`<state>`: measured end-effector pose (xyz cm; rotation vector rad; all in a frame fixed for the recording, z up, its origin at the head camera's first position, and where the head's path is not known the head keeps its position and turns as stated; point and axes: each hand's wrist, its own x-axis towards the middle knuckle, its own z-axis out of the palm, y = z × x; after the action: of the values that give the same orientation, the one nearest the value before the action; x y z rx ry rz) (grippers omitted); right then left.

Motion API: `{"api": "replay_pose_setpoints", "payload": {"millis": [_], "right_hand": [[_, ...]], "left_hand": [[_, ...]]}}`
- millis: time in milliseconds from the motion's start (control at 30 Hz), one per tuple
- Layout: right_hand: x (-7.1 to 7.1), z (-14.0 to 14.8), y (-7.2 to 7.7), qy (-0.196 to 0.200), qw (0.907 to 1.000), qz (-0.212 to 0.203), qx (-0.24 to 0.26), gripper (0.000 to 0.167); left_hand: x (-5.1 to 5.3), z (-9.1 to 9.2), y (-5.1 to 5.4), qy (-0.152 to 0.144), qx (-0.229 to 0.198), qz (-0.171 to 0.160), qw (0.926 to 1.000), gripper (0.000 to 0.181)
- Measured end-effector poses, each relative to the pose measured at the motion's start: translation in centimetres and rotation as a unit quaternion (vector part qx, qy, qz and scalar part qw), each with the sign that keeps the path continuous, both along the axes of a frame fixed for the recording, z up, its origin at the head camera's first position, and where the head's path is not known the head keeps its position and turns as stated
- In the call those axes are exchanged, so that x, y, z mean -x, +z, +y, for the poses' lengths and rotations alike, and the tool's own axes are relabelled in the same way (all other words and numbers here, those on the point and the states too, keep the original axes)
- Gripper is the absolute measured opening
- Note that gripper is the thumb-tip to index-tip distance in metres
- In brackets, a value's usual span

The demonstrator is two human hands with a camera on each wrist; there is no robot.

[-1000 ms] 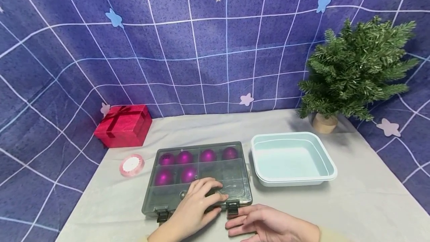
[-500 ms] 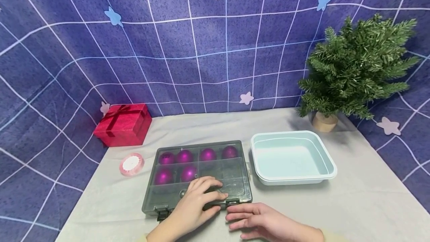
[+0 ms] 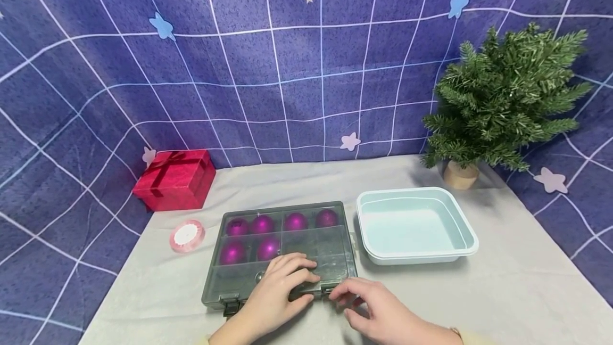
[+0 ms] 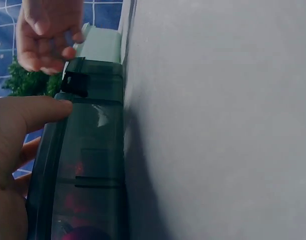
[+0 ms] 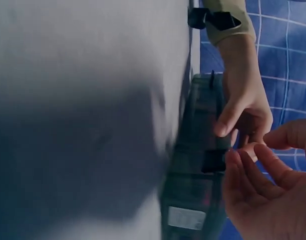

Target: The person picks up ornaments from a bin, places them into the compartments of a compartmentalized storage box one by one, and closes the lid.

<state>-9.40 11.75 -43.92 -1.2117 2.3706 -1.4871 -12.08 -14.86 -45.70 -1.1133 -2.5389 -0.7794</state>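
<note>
A grey see-through compartment case (image 3: 230, 281) lies closed, with several shiny purple balls (image 3: 269, 248) in its back and middle rows. My left hand (image 3: 278, 294) rests on the lid, fingers spread, thumb by the front edge. My right hand (image 3: 378, 307) is at the case's front right corner, fingers loosely bent. Its fingertips reach the black right latch (image 5: 215, 160); whether they pinch it I cannot tell. In the left wrist view that latch (image 4: 75, 84) juts out from the case wall. The left latch (image 3: 232, 309) hangs out at the front edge.
A pale blue tray (image 3: 416, 257) stands just right of the case. Behind it is a small artificial fir tree (image 3: 503, 100) on a wooden base. At left are a pink ribbon roll (image 3: 187, 236) and a red gift box (image 3: 177, 180). A purple-blue cloth backdrop (image 3: 297, 95) rises behind.
The right hand has risen slightly to the latch, and its fingers have bent more. The right latch, which hung forward a second ago, is now swung up nearer the case. The left hand stays put.
</note>
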Motion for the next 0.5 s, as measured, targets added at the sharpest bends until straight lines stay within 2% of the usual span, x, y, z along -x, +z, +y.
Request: {"api": "replay_pose_setpoints", "payload": {"millis": [67, 133, 200, 267, 333, 400, 500], "right_hand": [[0.1, -0.2, 0.4, -0.041, 0.994, 0.095, -0.036, 0.035], [0.2, -0.5, 0.9, -0.081, 0.9796, 0.164, -0.082, 0.035], [0.4, -0.7, 1.2, -0.113, 0.9618, 0.209, -0.135, 0.036], [0.5, -0.9, 1.5, -0.128, 0.9464, 0.231, -0.186, 0.038], [0.8, -1.1, 1.6, -0.13, 0.9352, 0.242, -0.223, 0.041], [1.0, -1.3, 1.5, -0.131, 0.928, 0.248, -0.245, 0.041], [1.3, -1.7, 1.1, -0.14, 0.9236, 0.256, -0.249, 0.039]], "left_hand": [[0.0, 0.0, 0.0, 0.0, -0.005, -0.002, 1.0, 0.034], [0.1, 0.0, 0.0, 0.0, -0.007, -0.004, 1.0, 0.034], [0.1, 0.0, 0.0, 0.0, -0.008, -0.005, 1.0, 0.034], [0.0, 0.0, 0.1, -0.001, -0.008, -0.005, 1.0, 0.034], [0.0, 0.0, 0.1, -0.001, -0.008, -0.003, 1.0, 0.034], [0.0, 0.0, 0.2, -0.001, -0.009, -0.001, 1.0, 0.034], [-0.1, 0.1, 0.3, 0.001, -0.01, -0.002, 0.9999, 0.034]]}}
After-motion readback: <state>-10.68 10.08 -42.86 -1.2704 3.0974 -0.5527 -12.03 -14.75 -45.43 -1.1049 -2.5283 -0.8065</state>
